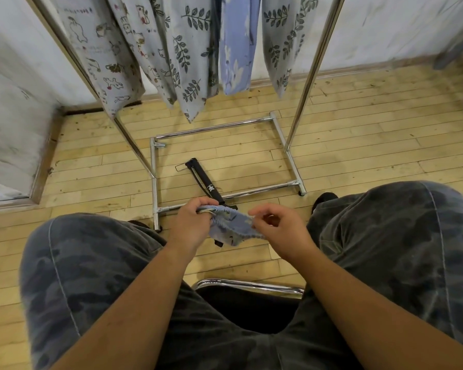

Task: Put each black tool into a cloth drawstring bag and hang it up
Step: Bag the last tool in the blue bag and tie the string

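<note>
From the head camera, the left hand [191, 222] gripped the bunched top of the blue bag [231, 227], and the right hand [275, 227] pinched its other edge. The black tool [205, 182] lay on the floor beyond, its near end at the rack bar [265, 188]. If the mouth was not pulled wide, the tool might snag.

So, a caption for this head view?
The left hand and right hand hold a blue drawstring bag; black tool lies on floor.
</note>
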Action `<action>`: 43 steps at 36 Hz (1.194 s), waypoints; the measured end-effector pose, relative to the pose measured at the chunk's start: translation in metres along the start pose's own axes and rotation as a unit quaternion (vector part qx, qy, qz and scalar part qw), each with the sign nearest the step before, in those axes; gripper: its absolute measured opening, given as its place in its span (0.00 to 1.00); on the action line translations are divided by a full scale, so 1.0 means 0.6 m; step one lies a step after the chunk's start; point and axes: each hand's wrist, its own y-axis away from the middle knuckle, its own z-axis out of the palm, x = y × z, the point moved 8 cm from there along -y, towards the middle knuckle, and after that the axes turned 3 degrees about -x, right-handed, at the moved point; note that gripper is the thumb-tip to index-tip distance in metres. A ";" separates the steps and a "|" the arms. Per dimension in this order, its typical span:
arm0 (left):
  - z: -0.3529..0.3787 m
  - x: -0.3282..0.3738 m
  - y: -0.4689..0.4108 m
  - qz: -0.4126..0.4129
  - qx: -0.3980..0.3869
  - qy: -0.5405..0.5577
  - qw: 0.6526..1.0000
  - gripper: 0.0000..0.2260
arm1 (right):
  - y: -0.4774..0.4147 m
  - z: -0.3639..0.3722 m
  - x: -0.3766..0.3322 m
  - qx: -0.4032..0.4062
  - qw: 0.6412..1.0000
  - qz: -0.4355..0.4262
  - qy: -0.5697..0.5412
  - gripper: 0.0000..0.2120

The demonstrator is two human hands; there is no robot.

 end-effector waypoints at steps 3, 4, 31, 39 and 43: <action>0.014 -0.005 0.001 -0.014 -0.022 0.031 0.999 0.17 | 0.000 0.009 0.003 -0.006 0.999 -0.008 0.032 0.07; 0.018 -0.006 0.001 -0.018 -0.026 0.042 0.999 0.18 | 0.000 0.011 0.006 -0.008 0.999 -0.009 0.042 0.07; 0.010 0.037 -0.022 0.033 -0.074 -0.208 0.975 0.11 | -0.059 0.065 0.007 -0.131 0.910 -0.017 0.393 0.53; -0.030 -0.001 -0.081 -0.035 -0.041 -0.187 0.981 0.10 | -0.113 0.128 0.007 -0.189 0.907 -0.020 0.375 0.43; -0.041 -0.046 -0.111 -0.078 -0.033 -0.177 0.981 0.11 | -0.129 0.126 -0.003 -0.191 0.921 -0.011 0.338 0.25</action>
